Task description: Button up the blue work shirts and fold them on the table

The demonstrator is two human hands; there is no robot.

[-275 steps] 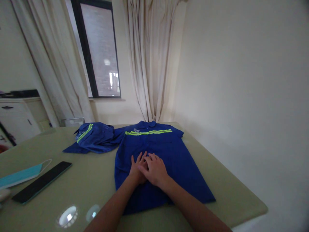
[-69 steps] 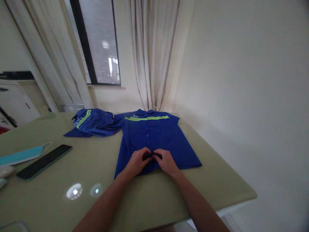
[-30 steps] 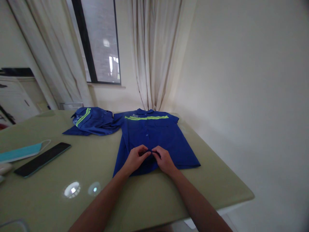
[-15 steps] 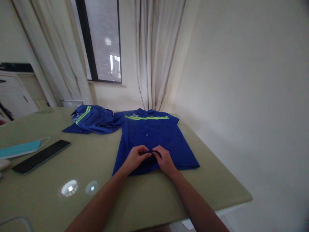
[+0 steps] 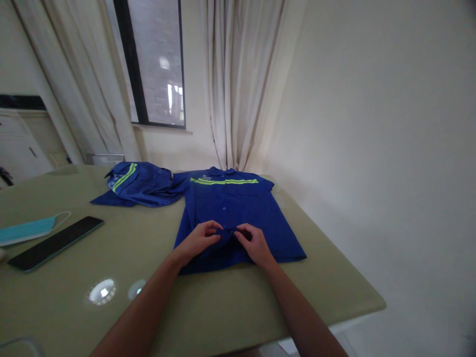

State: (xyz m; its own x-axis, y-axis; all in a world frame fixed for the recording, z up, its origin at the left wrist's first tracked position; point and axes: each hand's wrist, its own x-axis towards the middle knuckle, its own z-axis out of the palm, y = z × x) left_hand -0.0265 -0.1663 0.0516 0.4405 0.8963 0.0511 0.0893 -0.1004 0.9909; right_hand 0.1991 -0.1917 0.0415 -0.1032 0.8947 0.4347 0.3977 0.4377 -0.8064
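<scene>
In the head view, the blue shirt (image 5: 253, 208) lies face up at the centre of the frame, where the left hand (image 5: 199, 239) and right hand (image 5: 255, 243) each hold a narrow pinch of its front. They seem to be working at the closure: best to steady one edge, guide the other with the fingertips, and keep it in line with the button (image 5: 224, 208) above.
</scene>
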